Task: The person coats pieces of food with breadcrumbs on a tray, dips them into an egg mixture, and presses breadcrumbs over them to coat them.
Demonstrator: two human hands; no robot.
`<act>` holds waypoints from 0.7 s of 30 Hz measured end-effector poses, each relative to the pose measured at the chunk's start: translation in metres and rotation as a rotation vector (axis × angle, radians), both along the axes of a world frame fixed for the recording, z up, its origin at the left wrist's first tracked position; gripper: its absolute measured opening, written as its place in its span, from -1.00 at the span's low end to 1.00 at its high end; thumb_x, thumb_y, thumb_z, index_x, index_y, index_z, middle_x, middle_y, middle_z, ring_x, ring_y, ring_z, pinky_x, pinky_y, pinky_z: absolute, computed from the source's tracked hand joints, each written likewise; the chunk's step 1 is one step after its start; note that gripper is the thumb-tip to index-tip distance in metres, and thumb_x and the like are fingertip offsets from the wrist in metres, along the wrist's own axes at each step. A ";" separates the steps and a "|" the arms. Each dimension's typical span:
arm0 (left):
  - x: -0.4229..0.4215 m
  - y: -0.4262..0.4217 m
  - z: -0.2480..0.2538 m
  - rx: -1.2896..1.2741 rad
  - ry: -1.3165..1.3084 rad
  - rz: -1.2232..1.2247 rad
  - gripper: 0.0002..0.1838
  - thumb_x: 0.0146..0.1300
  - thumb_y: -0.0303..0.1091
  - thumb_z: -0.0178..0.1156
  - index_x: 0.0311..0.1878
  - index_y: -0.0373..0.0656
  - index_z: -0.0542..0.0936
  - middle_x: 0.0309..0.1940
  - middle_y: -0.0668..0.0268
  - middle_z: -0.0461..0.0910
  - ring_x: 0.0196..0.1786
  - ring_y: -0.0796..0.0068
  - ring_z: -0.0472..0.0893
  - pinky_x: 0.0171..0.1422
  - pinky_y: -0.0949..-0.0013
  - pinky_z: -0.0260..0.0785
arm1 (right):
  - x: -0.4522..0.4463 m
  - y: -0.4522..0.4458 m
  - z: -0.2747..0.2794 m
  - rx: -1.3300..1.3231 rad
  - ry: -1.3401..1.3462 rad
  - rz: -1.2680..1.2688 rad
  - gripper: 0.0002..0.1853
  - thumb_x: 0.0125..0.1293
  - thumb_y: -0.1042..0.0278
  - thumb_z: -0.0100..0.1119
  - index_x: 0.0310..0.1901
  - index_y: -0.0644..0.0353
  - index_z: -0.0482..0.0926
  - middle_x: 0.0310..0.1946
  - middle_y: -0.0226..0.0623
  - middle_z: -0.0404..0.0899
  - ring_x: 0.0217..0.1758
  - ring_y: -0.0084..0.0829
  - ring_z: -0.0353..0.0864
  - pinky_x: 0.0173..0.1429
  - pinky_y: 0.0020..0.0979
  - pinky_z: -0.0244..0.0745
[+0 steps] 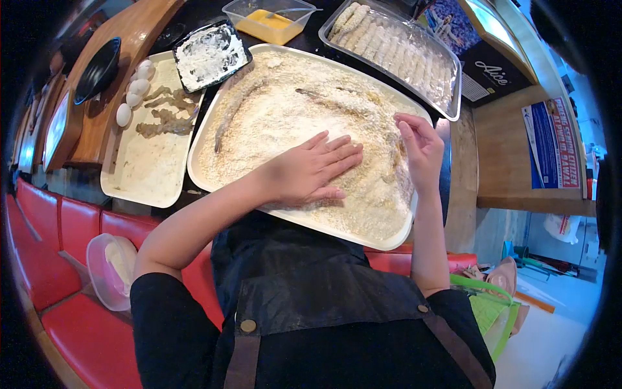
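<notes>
A large cream tray (199, 165) holds a thick layer of pale breadcrumbs (285, 123). My left hand (317, 170) lies flat on the crumbs, palm down, fingers stretched out. At the tray's right edge my right hand (421, 144) is raised with its fingers bent together; what they hold, if anything, is too small to tell. A long crumb-coated piece (236, 113) lies along the left side of the crumbs. Another coated piece with a dark tip (324, 102) lies near the back.
A smaller tray (146, 185) at left carries peeled shrimp (170, 123) and several eggs (124, 115). Behind stand a black dish of white flour (207, 55), a tub of yellow liquid (267, 26) and a clear-lined tray (457, 97) of coated pieces. Red seats (84, 330) are below.
</notes>
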State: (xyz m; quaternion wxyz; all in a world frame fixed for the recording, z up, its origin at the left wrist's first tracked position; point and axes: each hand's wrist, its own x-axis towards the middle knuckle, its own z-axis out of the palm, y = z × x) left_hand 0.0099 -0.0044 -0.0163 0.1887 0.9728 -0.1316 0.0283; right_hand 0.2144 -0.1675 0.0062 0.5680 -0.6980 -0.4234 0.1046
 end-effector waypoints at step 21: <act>0.021 0.016 0.001 0.135 -0.193 0.618 -0.69 0.31 0.00 0.18 -0.07 0.00 0.51 -0.32 0.23 0.48 -0.28 0.14 0.61 -0.25 0.13 0.51 | 0.107 -0.042 -0.038 0.161 -0.050 -0.677 -0.73 0.46 0.47 0.02 0.11 0.34 0.55 0.06 -0.19 0.59 0.10 -0.44 0.58 0.18 -0.41 0.49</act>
